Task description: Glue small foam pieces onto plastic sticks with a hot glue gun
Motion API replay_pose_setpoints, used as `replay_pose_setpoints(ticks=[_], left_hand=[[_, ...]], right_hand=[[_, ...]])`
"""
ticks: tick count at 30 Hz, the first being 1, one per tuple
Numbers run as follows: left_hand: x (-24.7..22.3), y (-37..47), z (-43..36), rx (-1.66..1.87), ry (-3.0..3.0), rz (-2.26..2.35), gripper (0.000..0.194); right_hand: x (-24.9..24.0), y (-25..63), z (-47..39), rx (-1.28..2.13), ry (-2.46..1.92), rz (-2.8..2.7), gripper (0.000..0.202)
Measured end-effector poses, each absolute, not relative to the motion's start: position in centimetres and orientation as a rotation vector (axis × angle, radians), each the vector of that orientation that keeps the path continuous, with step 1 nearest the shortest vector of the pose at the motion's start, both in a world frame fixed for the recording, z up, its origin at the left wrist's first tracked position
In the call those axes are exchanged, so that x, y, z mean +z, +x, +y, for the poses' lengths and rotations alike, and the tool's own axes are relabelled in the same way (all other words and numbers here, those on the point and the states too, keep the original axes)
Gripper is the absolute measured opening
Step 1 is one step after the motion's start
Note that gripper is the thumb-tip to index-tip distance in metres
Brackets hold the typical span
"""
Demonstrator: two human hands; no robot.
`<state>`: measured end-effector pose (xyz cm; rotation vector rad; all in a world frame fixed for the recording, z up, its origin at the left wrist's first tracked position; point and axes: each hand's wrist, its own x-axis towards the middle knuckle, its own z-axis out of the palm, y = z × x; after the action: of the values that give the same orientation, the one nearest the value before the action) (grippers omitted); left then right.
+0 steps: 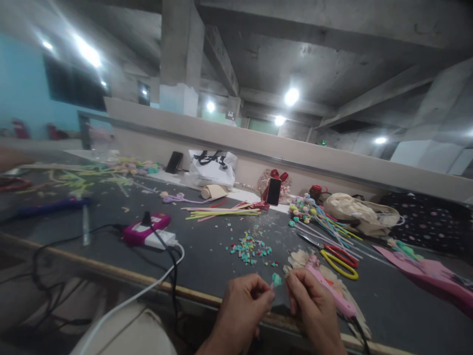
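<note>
At the lower centre of the frame, a small green flower (276,280) is taking up the narrow gap between the left hand (246,301) and the right hand (312,301), while coloured bits (249,247) are lying just above and scissors (342,261) and a glue gun (340,300) are blocking the right. Dark table (201,264) is giving room left of the bits, with a power strip (133,234) and cord bounding it toward the lower left and straws (221,213) crossing above; more room is opening right of the scissors, before a pink object (432,278).
</note>
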<state>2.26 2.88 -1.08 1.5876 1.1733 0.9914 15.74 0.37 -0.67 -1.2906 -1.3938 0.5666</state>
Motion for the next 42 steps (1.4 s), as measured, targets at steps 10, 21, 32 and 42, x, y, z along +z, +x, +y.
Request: replay_pose_setpoints(ticks=[10,21,32,42], left_hand=[[-0.3,2.0,2.9,1.045,1.601,1.166,0.017],[-0.5,1.4,2.4,1.119,1.856,1.172,0.023],[0.0,1.6,2.0,1.154,2.006,1.272,0.021],[-0.7,1.3,2.3,1.120,2.029,1.228,0.021]], right_hand=[[-2.4,13.6,0.3,0.764,-1.211,-1.209,0.025],[-2.3,13.2,0.8,0.771,-1.238,-1.141,0.029],[-2.6,14.6,0.9,0.786,-1.347,-1.256,0.024],[-1.8,15.2,-0.3,0.064,-1.156,-1.582,0.010]])
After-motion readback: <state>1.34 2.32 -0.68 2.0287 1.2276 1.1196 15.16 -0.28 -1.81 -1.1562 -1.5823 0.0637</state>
